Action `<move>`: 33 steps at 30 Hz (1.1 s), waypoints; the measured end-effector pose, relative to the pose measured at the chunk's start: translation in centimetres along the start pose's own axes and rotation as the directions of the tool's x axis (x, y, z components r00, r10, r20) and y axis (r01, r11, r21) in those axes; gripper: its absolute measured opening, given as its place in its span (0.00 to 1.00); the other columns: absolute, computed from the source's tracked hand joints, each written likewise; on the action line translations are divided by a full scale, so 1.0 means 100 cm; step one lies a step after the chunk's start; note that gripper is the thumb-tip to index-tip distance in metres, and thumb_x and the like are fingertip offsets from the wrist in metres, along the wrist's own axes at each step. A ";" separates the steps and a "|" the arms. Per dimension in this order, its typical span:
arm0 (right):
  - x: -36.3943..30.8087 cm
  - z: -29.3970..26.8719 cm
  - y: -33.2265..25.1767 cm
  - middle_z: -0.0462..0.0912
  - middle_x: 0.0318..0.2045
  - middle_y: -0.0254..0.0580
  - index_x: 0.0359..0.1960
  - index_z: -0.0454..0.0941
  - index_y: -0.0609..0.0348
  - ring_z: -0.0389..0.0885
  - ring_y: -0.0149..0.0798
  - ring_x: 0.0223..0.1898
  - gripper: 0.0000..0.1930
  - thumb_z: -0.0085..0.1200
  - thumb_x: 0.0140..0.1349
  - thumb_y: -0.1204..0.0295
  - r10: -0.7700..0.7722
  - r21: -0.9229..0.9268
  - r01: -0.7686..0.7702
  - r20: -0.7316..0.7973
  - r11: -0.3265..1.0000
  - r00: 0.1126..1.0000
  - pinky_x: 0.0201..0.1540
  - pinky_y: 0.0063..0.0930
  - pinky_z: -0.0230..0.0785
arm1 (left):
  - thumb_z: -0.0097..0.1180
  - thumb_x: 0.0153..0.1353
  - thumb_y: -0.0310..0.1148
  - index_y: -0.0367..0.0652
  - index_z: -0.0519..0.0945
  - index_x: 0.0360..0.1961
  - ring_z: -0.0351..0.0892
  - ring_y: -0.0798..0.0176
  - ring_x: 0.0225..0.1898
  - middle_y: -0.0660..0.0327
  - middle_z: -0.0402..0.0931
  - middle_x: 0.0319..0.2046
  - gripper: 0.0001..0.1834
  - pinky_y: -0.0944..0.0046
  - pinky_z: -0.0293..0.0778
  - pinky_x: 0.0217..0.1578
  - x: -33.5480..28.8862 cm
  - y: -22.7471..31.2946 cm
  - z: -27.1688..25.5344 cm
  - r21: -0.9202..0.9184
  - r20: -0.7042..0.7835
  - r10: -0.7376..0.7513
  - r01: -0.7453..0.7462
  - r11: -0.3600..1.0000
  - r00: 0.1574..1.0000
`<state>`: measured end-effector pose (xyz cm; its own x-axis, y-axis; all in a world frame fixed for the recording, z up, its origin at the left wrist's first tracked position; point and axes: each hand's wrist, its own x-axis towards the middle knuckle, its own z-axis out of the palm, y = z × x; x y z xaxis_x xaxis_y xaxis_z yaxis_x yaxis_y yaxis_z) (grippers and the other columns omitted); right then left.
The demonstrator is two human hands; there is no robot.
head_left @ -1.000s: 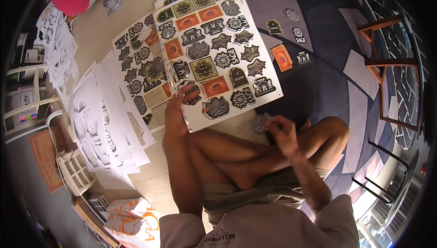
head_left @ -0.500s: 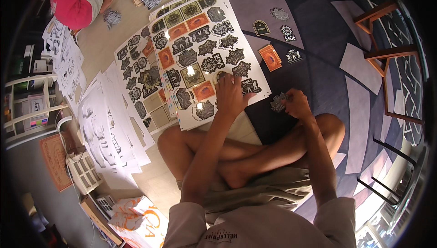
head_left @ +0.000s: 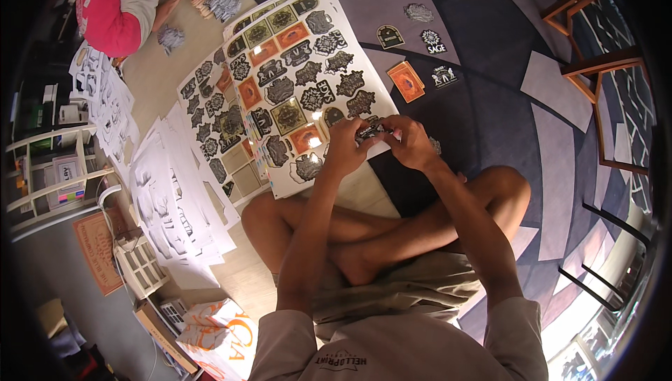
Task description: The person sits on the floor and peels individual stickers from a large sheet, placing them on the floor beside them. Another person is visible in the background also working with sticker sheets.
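A large white sheet (head_left: 283, 184) printed with rows of black, gold and orange stickers lies on the floor in front of my crossed legs. At its lower right corner, both hands meet over a small black-and-white sticker (head_left: 370, 130). My left hand (head_left: 345, 149) pinches its left side, and my right hand (head_left: 411, 144) pinches its right side. My fingers hide part of it, so I cannot tell whether it is fully off the sheet. A grey sticker (head_left: 435, 144) on the dark carpet shows partly behind my right hand.
Sorted stickers lie on the carpet to the right, among them an orange card-shaped one (head_left: 406, 81) and a black arched one (head_left: 390, 36). Cut-out waste sheets (head_left: 171, 206) pile at left. A person in a red shirt (head_left: 115, 10) sits far left. Wooden chair legs (head_left: 598, 66) stand right.
My right hand has moved up and left from the grey stickers on the carpet to the sheet's corner. My left hand has shifted slightly; both now grip the black-and-white sticker.
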<state>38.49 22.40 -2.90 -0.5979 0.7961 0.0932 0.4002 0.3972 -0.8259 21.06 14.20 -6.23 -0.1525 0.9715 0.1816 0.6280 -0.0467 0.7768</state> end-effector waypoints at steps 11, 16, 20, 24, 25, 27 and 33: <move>-0.024 -0.082 0.047 0.84 0.31 0.53 0.36 0.81 0.67 0.84 0.46 0.32 0.15 0.66 0.58 0.65 0.560 -0.141 -0.548 0.073 0.825 0.825 0.39 0.37 0.77 | 0.74 0.47 0.41 0.43 0.79 0.41 0.76 0.54 0.42 0.58 0.77 0.35 0.23 0.50 0.64 0.52 -0.015 0.014 0.003 0.128 -0.072 0.114 -0.104 0.986 0.991; -0.037 -0.067 0.032 0.84 0.35 0.61 0.38 0.82 0.68 0.83 0.60 0.38 0.22 0.68 0.55 0.58 0.332 -0.618 -0.365 -0.174 0.696 0.927 0.45 0.48 0.75 | 0.68 0.52 0.36 0.45 0.80 0.39 0.74 0.52 0.45 0.57 0.75 0.37 0.15 0.48 0.64 0.52 -0.030 0.028 0.000 0.425 0.076 0.159 -0.176 0.888 0.984; -0.024 -0.059 0.011 0.84 0.36 0.53 0.42 0.81 0.67 0.83 0.52 0.40 0.25 0.66 0.58 0.54 0.484 -0.172 -0.535 -0.264 0.827 0.834 0.45 0.41 0.75 | 0.63 0.54 0.28 0.45 0.81 0.39 0.75 0.54 0.41 0.61 0.76 0.35 0.10 0.50 0.67 0.49 -0.032 0.039 -0.015 0.365 -0.028 0.208 -0.184 0.913 0.978; 0.002 -0.050 -0.015 0.83 0.41 0.47 0.51 0.78 0.63 0.84 0.44 0.40 0.33 0.57 0.62 0.42 0.673 0.501 -0.683 0.240 0.531 0.700 0.42 0.38 0.76 | 0.60 0.52 0.25 0.44 0.82 0.40 0.76 0.56 0.37 0.63 0.76 0.32 0.12 0.53 0.70 0.44 -0.040 0.063 -0.044 0.408 -0.132 0.304 -0.228 0.884 0.943; 0.009 -0.047 -0.022 0.84 0.43 0.46 0.53 0.77 0.62 0.84 0.43 0.39 0.34 0.54 0.64 0.40 0.673 0.599 -0.709 0.353 0.372 0.651 0.41 0.37 0.76 | 0.60 0.52 0.24 0.44 0.82 0.41 0.76 0.56 0.37 0.63 0.76 0.32 0.14 0.53 0.70 0.44 -0.040 0.068 -0.051 0.419 -0.135 0.325 -0.244 0.875 0.936; 0.025 -0.040 -0.033 0.82 0.43 0.45 0.56 0.74 0.60 0.82 0.42 0.42 0.34 0.50 0.66 0.40 0.484 0.700 -0.687 0.541 0.193 0.687 0.41 0.38 0.76 | 0.59 0.50 0.23 0.43 0.82 0.43 0.76 0.57 0.37 0.63 0.76 0.33 0.16 0.55 0.70 0.43 -0.040 0.080 -0.066 0.435 -0.138 0.355 -0.265 0.860 0.925; 0.068 -0.030 -0.038 0.81 0.48 0.45 0.58 0.72 0.61 0.81 0.42 0.46 0.26 0.57 0.66 0.55 0.357 0.646 -0.736 0.651 0.202 0.670 0.46 0.39 0.80 | 0.56 0.51 0.29 0.40 0.81 0.41 0.76 0.57 0.38 0.60 0.74 0.35 0.15 0.56 0.71 0.44 -0.029 0.104 -0.094 0.517 0.013 0.401 -0.349 0.781 0.916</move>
<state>34.98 27.68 2.59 -0.7095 0.3779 -0.5948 0.0724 -0.8005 -0.5950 20.83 8.70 7.03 0.1220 0.8742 0.4701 0.9386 -0.2556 0.2317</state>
